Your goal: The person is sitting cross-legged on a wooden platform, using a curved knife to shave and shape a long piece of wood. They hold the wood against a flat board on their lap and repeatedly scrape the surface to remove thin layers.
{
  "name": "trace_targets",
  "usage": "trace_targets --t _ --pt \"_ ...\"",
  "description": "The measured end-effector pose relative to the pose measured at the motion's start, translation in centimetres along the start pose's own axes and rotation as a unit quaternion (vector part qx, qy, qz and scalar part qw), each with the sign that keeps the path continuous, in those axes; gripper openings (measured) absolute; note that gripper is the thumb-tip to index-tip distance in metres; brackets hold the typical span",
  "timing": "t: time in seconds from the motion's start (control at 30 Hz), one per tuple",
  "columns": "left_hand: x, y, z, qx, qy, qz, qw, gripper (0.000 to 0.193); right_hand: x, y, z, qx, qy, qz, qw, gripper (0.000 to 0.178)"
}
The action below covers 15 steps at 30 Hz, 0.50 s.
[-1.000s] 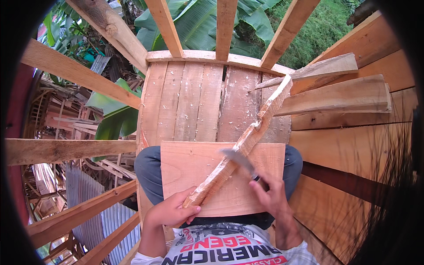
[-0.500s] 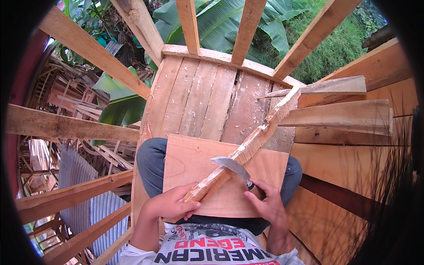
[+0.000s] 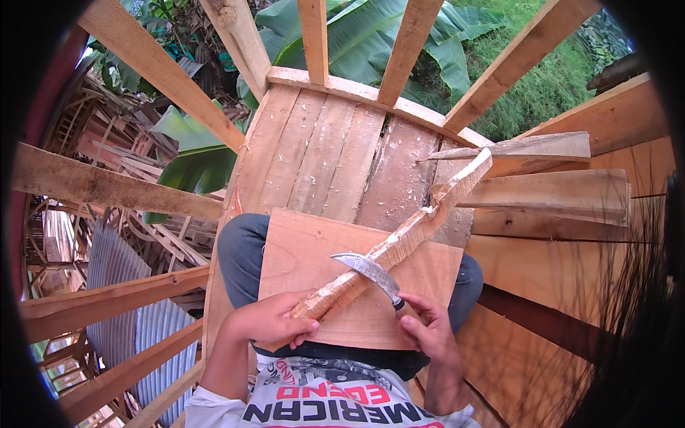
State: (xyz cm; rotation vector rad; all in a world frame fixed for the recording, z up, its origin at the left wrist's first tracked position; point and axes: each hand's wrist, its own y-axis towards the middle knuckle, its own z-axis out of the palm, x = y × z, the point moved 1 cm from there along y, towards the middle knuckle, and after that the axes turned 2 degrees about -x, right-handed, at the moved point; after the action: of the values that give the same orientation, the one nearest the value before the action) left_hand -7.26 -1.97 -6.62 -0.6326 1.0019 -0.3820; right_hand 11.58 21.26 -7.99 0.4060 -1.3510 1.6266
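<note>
A long, rough wooden stick [image 3: 399,246] slants from my lap up to the right, with a notch and pale freshly cut patches along its upper side. My left hand [image 3: 282,321] is closed round its near end. In my right hand [image 3: 428,324] is a curved knife [image 3: 367,269], gripped by its wooden handle. The blade lies across the stick with its tip pointing left; whether it cuts into the wood I cannot tell. Beneath them a flat wooden board [image 3: 292,246] rests across my legs.
Pale shavings lie on the plank floor [image 3: 314,157]. Wooden slats [image 3: 114,182] rise around the platform. Loose wood pieces [image 3: 549,192] sit at the right, over wide planks. Beyond the slats are corrugated sheets [image 3: 164,342], a lumber pile and banana leaves [image 3: 357,43].
The knife blade has shifted slightly left and turned a little over the stick. My right hand has moved slightly with it. My left hand keeps its hold, and the whole view has shifted slightly.
</note>
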Motion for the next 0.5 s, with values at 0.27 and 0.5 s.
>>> trace_targets --t 0.27,0.5 --pt "0.7 0.1 -0.2 0.003 -0.003 0.005 1.0 0.029 -0.7 0.2 -1.9 -0.149 0.09 -0.064 0.983 0.04" --pt "-0.2 0.2 0.0 0.011 -0.033 0.004 0.999 0.028 -1.7 0.1 -1.8 -0.045 0.072 -0.076 0.993 0.04"
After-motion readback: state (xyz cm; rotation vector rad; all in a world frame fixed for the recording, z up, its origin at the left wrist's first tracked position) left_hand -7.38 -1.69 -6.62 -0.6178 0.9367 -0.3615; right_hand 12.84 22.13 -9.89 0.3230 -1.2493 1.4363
